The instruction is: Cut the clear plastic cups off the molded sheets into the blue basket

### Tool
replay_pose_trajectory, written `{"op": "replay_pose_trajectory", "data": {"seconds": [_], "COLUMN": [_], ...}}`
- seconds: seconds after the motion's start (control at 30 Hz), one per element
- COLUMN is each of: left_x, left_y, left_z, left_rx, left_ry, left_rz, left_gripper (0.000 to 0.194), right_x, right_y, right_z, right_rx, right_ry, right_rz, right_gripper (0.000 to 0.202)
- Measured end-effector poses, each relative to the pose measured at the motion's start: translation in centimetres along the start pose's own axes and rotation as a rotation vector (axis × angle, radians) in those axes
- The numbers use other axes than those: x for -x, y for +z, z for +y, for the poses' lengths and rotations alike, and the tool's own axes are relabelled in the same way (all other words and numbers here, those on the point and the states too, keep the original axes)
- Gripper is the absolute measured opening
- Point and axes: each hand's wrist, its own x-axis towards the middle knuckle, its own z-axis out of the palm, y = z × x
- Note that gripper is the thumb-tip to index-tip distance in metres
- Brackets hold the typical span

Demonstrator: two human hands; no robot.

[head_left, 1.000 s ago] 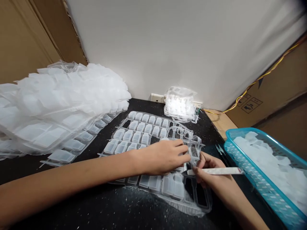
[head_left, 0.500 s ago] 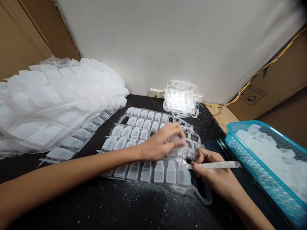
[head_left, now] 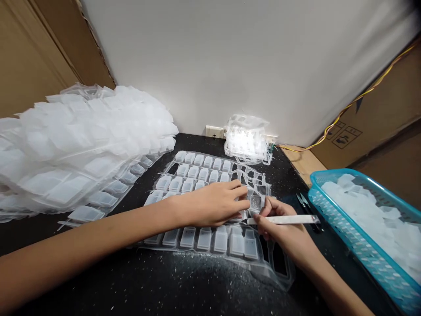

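Note:
A translucent moulded sheet (head_left: 204, 239) with rows of small raised pieces lies flat on the black tabletop. My left hand (head_left: 222, 202) rests palm down on its middle rows, fingers slightly apart and pointing right. In my right hand (head_left: 276, 219) is a white-handled knife (head_left: 294, 219), gripped between thumb and fingers. Its tip is at the sheet just beside my left fingertips. Toward its right side the sheet has cut-out openings and loose strips of frame. Whatever lies beneath my left palm is hidden.
A tall pile of similar sheets (head_left: 95, 127) stands at the left. Empty frames (head_left: 246, 138) are stacked by the wall. A blue basket (head_left: 358, 228) of loose pieces is at the right, with dark pointed tools (head_left: 305, 204) beside it. Speckled debris dots the black table (head_left: 164, 285).
My left hand has come down from a blurred, curled pose above the sheet to lie flatter on it. The right hand and knife have shifted slightly left and up.

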Motion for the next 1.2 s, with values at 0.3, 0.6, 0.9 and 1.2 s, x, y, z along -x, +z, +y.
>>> {"op": "replay_pose_trajectory", "data": {"seconds": [0.3,0.6,0.9,1.2], "left_x": [0.0,-0.2,0.3,0.4], "left_y": [0.6,1.3,0.4,0.6], "left_z": [0.2,-1.2,-1.2,-0.1], "left_rx": [-0.082,0.776,0.567,0.173], "left_ry": [0.067,-0.378,-0.228,-0.11], "left_rz": [-0.042,0.359,-0.05,-0.058], "left_gripper": [0.008,0.015,0.009,0.018], "right_x": [-0.3,-0.4,-0.2,-0.5], "right_y": [0.5,0.4,0.0,0.4], "right_z": [0.4,0.3,0.4,0.2], "right_rx": [0.067,0.123,0.014,-0.036], "right_ry": [-0.018,-0.08,-0.001,0.016], "right_rz": [-0.005,-0.005,-0.006,0.032], "right_gripper": [0.022,0.022,0.023,0.028]}}
